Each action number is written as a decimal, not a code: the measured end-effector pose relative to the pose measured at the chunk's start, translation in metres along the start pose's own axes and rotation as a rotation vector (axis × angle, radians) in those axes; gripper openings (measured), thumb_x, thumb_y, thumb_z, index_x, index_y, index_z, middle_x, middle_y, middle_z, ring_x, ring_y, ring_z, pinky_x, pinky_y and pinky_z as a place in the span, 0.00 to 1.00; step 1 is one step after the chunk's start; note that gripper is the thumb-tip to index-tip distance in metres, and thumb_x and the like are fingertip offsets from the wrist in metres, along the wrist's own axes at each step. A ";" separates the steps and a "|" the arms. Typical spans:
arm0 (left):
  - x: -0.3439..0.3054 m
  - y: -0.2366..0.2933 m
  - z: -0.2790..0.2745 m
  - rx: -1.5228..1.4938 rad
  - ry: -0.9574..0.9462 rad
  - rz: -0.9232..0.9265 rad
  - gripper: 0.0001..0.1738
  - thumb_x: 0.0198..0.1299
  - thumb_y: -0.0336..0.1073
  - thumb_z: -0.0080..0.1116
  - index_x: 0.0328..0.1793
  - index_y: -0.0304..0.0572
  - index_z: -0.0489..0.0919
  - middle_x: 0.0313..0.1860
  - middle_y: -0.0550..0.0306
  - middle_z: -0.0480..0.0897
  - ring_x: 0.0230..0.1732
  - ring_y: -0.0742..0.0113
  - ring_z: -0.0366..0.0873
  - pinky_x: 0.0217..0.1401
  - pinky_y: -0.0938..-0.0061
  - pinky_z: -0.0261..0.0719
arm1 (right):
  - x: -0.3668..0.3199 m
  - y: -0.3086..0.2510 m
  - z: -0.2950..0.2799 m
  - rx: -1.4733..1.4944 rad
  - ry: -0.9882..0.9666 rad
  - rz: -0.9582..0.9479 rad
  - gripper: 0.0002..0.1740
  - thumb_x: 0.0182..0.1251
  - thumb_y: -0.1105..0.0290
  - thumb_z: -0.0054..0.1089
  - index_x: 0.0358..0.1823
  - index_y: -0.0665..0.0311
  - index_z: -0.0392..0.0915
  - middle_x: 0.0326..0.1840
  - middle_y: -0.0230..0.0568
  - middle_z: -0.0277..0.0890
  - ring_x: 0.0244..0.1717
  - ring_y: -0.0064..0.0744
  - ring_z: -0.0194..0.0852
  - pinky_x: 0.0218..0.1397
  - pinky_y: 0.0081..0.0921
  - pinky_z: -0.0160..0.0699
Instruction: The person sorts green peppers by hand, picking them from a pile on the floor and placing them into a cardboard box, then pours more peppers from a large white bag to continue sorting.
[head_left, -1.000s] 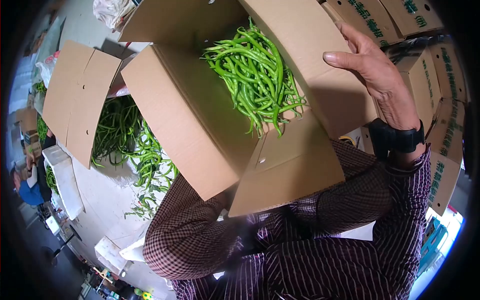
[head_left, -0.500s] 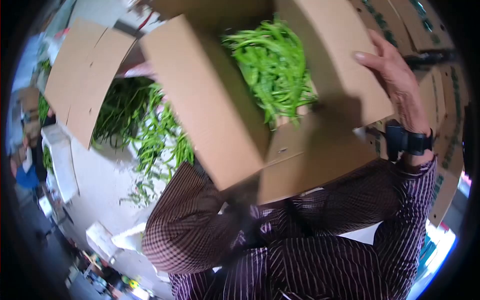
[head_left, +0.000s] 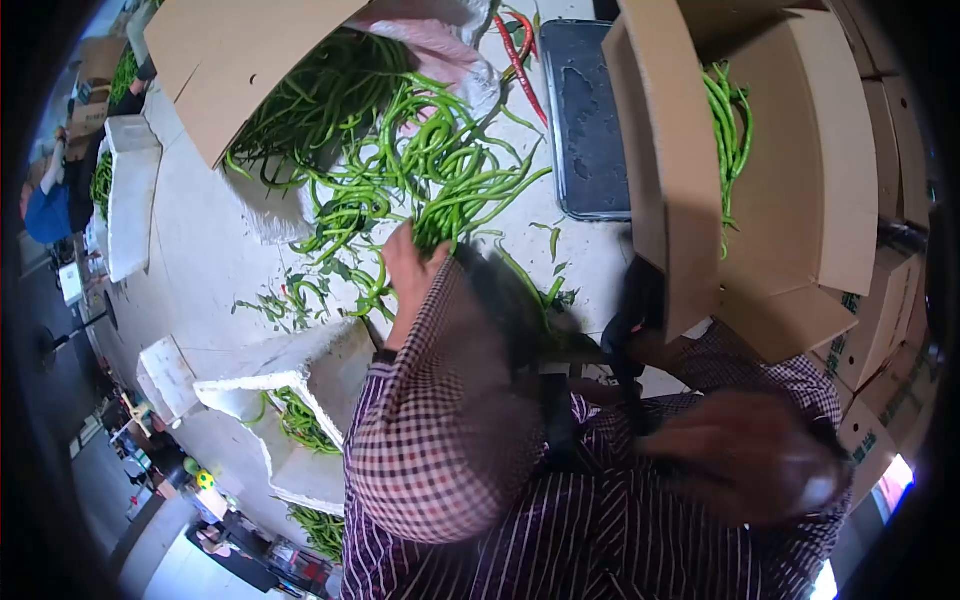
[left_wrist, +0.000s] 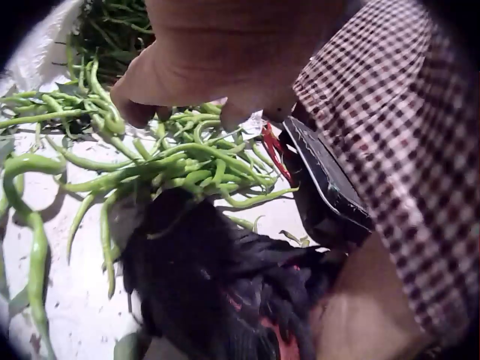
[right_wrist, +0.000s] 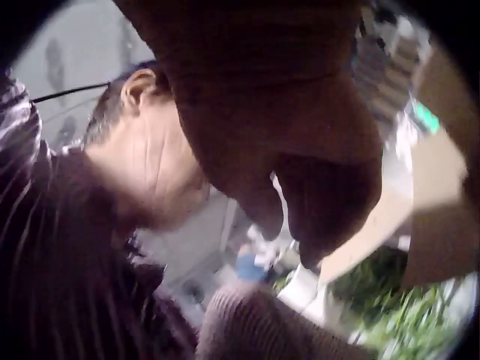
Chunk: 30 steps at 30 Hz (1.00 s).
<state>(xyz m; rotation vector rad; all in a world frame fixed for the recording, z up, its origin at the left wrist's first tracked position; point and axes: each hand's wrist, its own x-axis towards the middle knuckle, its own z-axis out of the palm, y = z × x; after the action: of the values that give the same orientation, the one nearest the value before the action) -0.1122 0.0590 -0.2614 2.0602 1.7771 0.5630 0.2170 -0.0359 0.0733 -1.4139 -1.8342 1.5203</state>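
My left hand is low over the pile of green peppers, its fingers around the near end of a bunch. In the left wrist view the thumb and fingertips of that hand curl down above the peppers. My right hand is blurred over my lap, apart from the box; in the right wrist view its fingers hang loosely with nothing held. The tilted open cardboard box stands at the right, with green peppers partly visible inside.
A dark-topped scale lies left of the box, beside red peppers. Another carton at upper left has dark green peppers by its opening. A white foam box stands at lower left. Stacked cartons line the right edge.
The box now stands farther right in view, and my right hand has let go of its side and dropped toward my lap. My left hand has come into view at the pepper pile.
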 end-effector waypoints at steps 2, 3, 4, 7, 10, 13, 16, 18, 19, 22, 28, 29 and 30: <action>0.018 0.002 0.021 0.053 -0.225 -0.042 0.44 0.44 0.39 0.72 0.68 0.37 0.64 0.58 0.41 0.71 0.60 0.41 0.64 0.62 0.52 0.64 | 0.023 0.029 0.048 0.098 -0.110 0.139 0.13 0.58 0.68 0.62 0.45 0.61 0.77 0.39 0.47 0.78 0.36 0.49 0.80 0.40 0.37 0.80; 0.018 0.000 0.035 0.148 -0.232 -0.022 0.48 0.39 0.37 0.75 0.68 0.38 0.63 0.57 0.42 0.70 0.59 0.43 0.65 0.60 0.50 0.64 | 0.032 0.049 0.071 0.141 -0.123 0.230 0.13 0.59 0.66 0.60 0.44 0.61 0.77 0.39 0.47 0.78 0.36 0.51 0.79 0.41 0.39 0.80; 0.020 0.001 0.044 0.140 -0.235 -0.029 0.48 0.39 0.37 0.75 0.68 0.38 0.63 0.57 0.42 0.70 0.59 0.43 0.65 0.60 0.50 0.64 | 0.042 0.071 0.093 0.121 -0.070 0.279 0.14 0.61 0.68 0.59 0.48 0.64 0.75 0.39 0.50 0.78 0.38 0.51 0.79 0.43 0.38 0.79; 0.034 -0.003 0.053 0.310 -0.364 -0.100 0.39 0.39 0.34 0.74 0.60 0.39 0.68 0.49 0.43 0.71 0.56 0.44 0.67 0.59 0.52 0.65 | 0.070 0.159 0.165 -0.037 0.239 0.132 0.17 0.61 0.69 0.60 0.50 0.67 0.74 0.40 0.53 0.78 0.42 0.55 0.79 0.45 0.40 0.77; 0.039 -0.019 0.053 0.197 -0.444 -0.065 0.32 0.38 0.31 0.73 0.52 0.38 0.70 0.46 0.42 0.71 0.53 0.43 0.68 0.54 0.54 0.69 | 0.102 0.218 0.216 -0.021 0.246 0.362 0.16 0.58 0.65 0.59 0.44 0.66 0.73 0.37 0.55 0.77 0.40 0.58 0.78 0.41 0.48 0.76; 0.039 -0.025 0.051 0.108 -0.260 0.005 0.30 0.37 0.28 0.71 0.49 0.38 0.70 0.44 0.42 0.73 0.48 0.41 0.72 0.51 0.55 0.72 | 0.130 0.247 0.232 -0.074 0.214 0.413 0.16 0.57 0.65 0.60 0.40 0.69 0.72 0.37 0.58 0.77 0.42 0.61 0.77 0.42 0.48 0.76; 0.041 -0.027 0.041 0.042 -0.328 -0.015 0.31 0.38 0.28 0.71 0.51 0.38 0.68 0.42 0.44 0.75 0.46 0.43 0.74 0.50 0.53 0.72 | 0.150 0.263 0.256 -0.224 0.190 0.624 0.15 0.56 0.66 0.61 0.39 0.70 0.72 0.35 0.61 0.77 0.41 0.60 0.78 0.44 0.47 0.78; 0.041 -0.023 0.042 0.162 -0.410 0.007 0.34 0.39 0.30 0.72 0.53 0.40 0.67 0.42 0.43 0.75 0.46 0.44 0.75 0.49 0.53 0.71 | 0.159 0.273 0.262 -0.316 0.034 0.808 0.21 0.53 0.63 0.67 0.44 0.68 0.71 0.41 0.59 0.78 0.44 0.56 0.79 0.47 0.45 0.79; 0.043 -0.022 0.043 0.200 -0.446 0.031 0.35 0.38 0.32 0.73 0.54 0.41 0.67 0.45 0.44 0.74 0.49 0.45 0.74 0.49 0.54 0.71 | 0.160 0.278 0.265 -0.316 0.031 0.808 0.21 0.53 0.63 0.67 0.44 0.68 0.71 0.41 0.59 0.78 0.44 0.56 0.79 0.47 0.45 0.79; 0.049 -0.019 0.045 0.291 -0.527 0.075 0.36 0.39 0.34 0.73 0.56 0.41 0.67 0.47 0.46 0.73 0.51 0.45 0.73 0.49 0.54 0.71 | 0.158 0.287 0.276 -0.367 0.041 0.771 0.15 0.55 0.72 0.57 0.43 0.71 0.71 0.37 0.61 0.78 0.42 0.56 0.81 0.47 0.45 0.80; 0.040 0.001 0.049 0.326 -0.409 0.129 0.38 0.39 0.41 0.74 0.57 0.41 0.69 0.46 0.46 0.73 0.48 0.49 0.71 0.50 0.57 0.70 | 0.153 0.296 0.296 -0.317 -0.007 0.840 0.11 0.61 0.72 0.49 0.44 0.67 0.71 0.46 0.59 0.76 0.46 0.57 0.79 0.45 0.48 0.80; 0.043 -0.004 0.055 0.359 -0.469 0.101 0.36 0.39 0.41 0.74 0.54 0.41 0.69 0.45 0.47 0.73 0.48 0.49 0.72 0.49 0.58 0.71 | 0.154 0.296 0.297 -0.307 0.029 0.843 0.11 0.61 0.72 0.49 0.45 0.67 0.70 0.47 0.59 0.75 0.46 0.58 0.79 0.45 0.49 0.80; 0.049 -0.004 0.059 0.386 -0.529 0.077 0.34 0.39 0.41 0.74 0.52 0.41 0.70 0.44 0.48 0.74 0.47 0.50 0.72 0.49 0.58 0.71 | 0.155 0.295 0.293 -0.300 0.069 0.849 0.12 0.61 0.72 0.49 0.46 0.66 0.69 0.48 0.58 0.75 0.46 0.58 0.79 0.44 0.50 0.79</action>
<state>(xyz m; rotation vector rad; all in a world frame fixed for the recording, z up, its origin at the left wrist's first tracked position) -0.0786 0.1073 -0.3103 2.2496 1.5715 -0.3187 0.0556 -0.0803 -0.3380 -2.5747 -1.5234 1.5176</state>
